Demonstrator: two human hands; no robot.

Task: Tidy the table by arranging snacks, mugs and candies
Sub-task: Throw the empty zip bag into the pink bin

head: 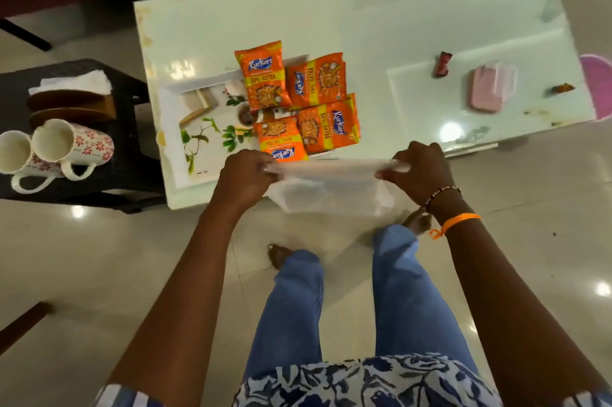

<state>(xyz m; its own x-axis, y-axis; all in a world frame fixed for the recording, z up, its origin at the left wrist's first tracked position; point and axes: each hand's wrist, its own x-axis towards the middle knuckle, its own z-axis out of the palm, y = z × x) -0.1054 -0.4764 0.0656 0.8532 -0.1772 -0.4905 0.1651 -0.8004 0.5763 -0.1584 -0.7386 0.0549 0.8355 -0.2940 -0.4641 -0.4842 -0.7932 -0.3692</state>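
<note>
Left hand [246, 171]: fingers curled, pinching the left end of a clear plastic bag [331, 189].
Right hand [419, 170]: fingers curled, pinching the right end of the same bag.
Bag: stretched between both hands, at the near edge of the white table [364, 25].
Snack packets [298, 98]: 4 orange ones, lying together on a printed tray [198, 128].
Mugs [53, 150]: 2, lying on a black stool [132, 148] left of the table.
Candies [442, 64]: scattered on the table's right part.

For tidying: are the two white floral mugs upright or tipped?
Tipped. Both white floral mugs lie on their sides on the black stool, their open mouths visible.
</note>
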